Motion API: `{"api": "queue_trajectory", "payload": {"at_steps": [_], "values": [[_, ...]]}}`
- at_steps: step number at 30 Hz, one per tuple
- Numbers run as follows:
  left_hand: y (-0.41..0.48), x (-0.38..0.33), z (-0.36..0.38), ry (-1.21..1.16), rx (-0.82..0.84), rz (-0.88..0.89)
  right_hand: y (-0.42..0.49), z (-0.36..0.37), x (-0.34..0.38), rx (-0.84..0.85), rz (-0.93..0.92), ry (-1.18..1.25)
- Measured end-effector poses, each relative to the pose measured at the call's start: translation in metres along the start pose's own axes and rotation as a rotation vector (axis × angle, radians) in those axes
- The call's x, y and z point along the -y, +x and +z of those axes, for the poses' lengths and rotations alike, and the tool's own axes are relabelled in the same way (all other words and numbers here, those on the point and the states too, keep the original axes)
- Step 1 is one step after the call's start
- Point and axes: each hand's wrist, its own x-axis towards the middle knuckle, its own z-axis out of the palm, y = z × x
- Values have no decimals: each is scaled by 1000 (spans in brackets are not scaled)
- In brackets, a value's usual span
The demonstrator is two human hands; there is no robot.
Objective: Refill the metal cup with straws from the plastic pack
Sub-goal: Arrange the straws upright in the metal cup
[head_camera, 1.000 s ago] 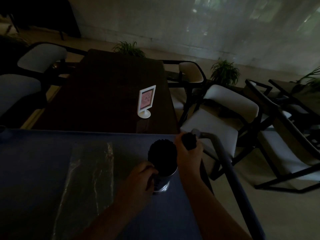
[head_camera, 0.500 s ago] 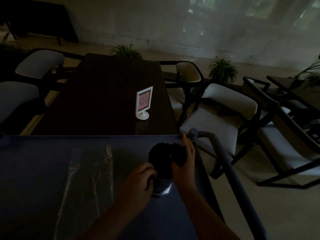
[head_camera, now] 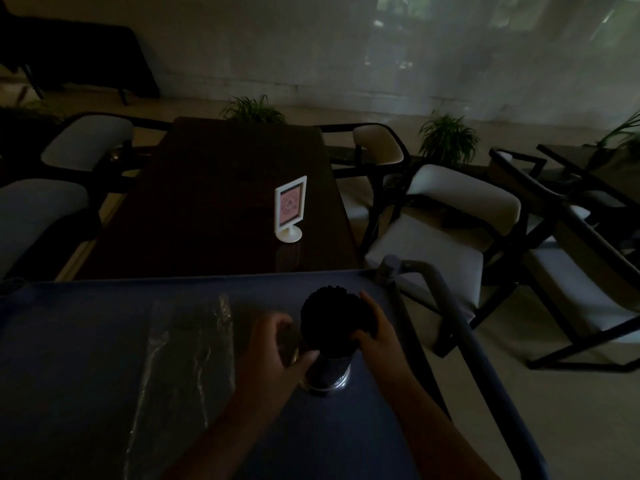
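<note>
The metal cup (head_camera: 328,375) stands on the blue cart top (head_camera: 86,358), packed with a thick bundle of black straws (head_camera: 330,317) sticking out of its rim. My left hand (head_camera: 273,351) wraps around the cup's left side. My right hand (head_camera: 375,327) presses its fingers and palm against the right side of the straw bundle. The clear plastic pack (head_camera: 188,358) lies flat on the cart to the left of the cup, looking flat and crumpled; its contents cannot be made out in the dim light.
The cart's grey handle bar (head_camera: 446,306) runs along its right edge. Beyond the cart is a dark wooden table (head_camera: 214,202) with a white sign stand (head_camera: 290,209). White-cushioned chairs (head_camera: 443,237) stand on both sides, potted plants behind.
My right hand brought a small bunch of straws from the cart's corner down into the cup and now presses on the bundle's side. My left hand stayed on the cup.
</note>
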Motion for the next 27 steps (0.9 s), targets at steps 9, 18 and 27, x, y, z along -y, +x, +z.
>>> {"api": "queue_trajectory", "payload": {"at_steps": [9, 18, 27], "values": [[35, -5, 18, -49, 334, -173, -22, 4, -5, -28, 8, 147], [54, -7, 31, -117, 182, -218, -27, 7, -13, -25, 65, 124], [55, -3, 38, -122, 101, -256, -30, 10, -11, -21, 42, 121]]}}
